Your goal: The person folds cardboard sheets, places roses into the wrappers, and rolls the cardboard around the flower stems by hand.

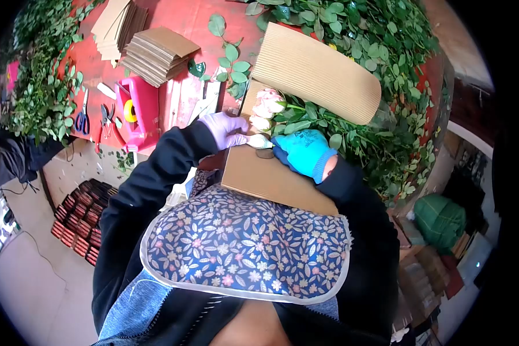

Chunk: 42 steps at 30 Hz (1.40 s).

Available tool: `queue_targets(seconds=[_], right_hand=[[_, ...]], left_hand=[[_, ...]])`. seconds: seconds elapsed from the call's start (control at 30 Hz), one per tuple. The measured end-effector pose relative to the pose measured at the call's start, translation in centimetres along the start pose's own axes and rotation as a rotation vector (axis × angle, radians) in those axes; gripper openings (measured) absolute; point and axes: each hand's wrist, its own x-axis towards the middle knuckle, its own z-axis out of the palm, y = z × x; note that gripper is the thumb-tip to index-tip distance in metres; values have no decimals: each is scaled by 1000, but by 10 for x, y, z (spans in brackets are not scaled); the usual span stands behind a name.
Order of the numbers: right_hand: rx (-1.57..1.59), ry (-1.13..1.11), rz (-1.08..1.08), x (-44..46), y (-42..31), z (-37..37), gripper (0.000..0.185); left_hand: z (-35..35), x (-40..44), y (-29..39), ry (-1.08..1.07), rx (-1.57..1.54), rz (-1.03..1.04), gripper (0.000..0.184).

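Observation:
My left hand (225, 130), in a thin purple glove, has its fingers closed at the head of a pale rose (259, 141). On the other side of that rose is my right hand (303, 151), in a blue work glove, with its fingers closed near the stem end of the bloom; what they grip is hidden. Pink and white roses (267, 104) lie just above on the cardboard (277, 183), their leafy stems running right. A raised flap of corrugated cardboard (317, 72) slants over the stems.
Stacked cardboard pieces (158, 52) lie on the red table (173, 17) at upper left. Nearby are a pink tape dispenser (141, 109), pruning shears (107, 122) and scissors (83, 118). Heaped rose foliage (375, 40) covers the right; more foliage (34, 75) is at far left.

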Motion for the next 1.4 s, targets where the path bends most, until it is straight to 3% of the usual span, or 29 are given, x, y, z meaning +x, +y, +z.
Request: queue_targets(seconds=[0.07, 0.17, 0.23, 0.3, 0.47, 0.5, 0.57, 0.6, 0.63, 0.67, 0.7, 0.73, 0.8, 0.87, 0.9, 1.0, 1.07, 1.23, 1.37, 1.4], right_hand=[[13, -50, -1, 2, 3, 5, 16], [-38, -38, 6, 4, 4, 15, 14], [-34, -40, 3, 3, 4, 15, 13], [-4, -8, -24, 2, 5, 14, 12], [-30, -104, 5, 5, 1, 9, 9], [-43, -124, 10, 5, 0, 10, 9], [-52, -138, 5, 6, 0, 10, 9], [-68, -158, 1, 6, 0, 10, 9], [-80, -166, 0, 7, 0, 9, 9], [-79, -130, -10, 7, -1, 9, 9], [-79, -102, -29, 6, -1, 9, 9], [-102, -129, -52, 5, -2, 10, 9], [-162, -83, -100, 6, 0, 11, 9], [-169, -167, -60, 9, -3, 7, 9], [-143, -181, -54, 10, -4, 5, 10], [-134, -168, -61, 11, -3, 1, 15], [-110, -166, -43, 11, -6, -3, 17], [-286, 113, 59, 8, -18, -18, 20], [-315, -56, 60, 18, -3, 3, 16], [-336, -49, 41, 17, 2, 10, 15]], left_hand=[[0, 6, -1, -50, -20, 36, 23], [0, 8, -7, -133, 188, 11, 19], [-3, -10, -27, 120, 217, 216, 10], [-35, -57, -17, 242, 374, -35, 12], [-7, -207, -41, -173, 441, -661, 21], [14, -232, -58, -254, 441, -846, 28], [45, -271, -68, -381, 576, -935, 52], [57, -268, -96, -643, 532, -1135, 74], [40, -231, -72, -696, 493, -1100, 62], [46, -211, -72, -599, 727, -900, 39], [45, -199, -68, -194, 822, -497, 22], [19, -153, -31, -14, 662, -378, 18], [-26, -84, 18, 201, 337, 134, 33], [-32, -38, 27, 148, 194, 426, 39], [-24, -23, 23, 143, 172, 479, 37], [-13, 0, 16, -121, 270, 365, 35], [-16, 2, 21, -135, 315, 347, 35], [-17, 1, 27, -161, 338, 296, 34], [-16, 4, 28, -173, 294, 275, 37], [-10, 6, 24, -155, 240, 221, 26]])
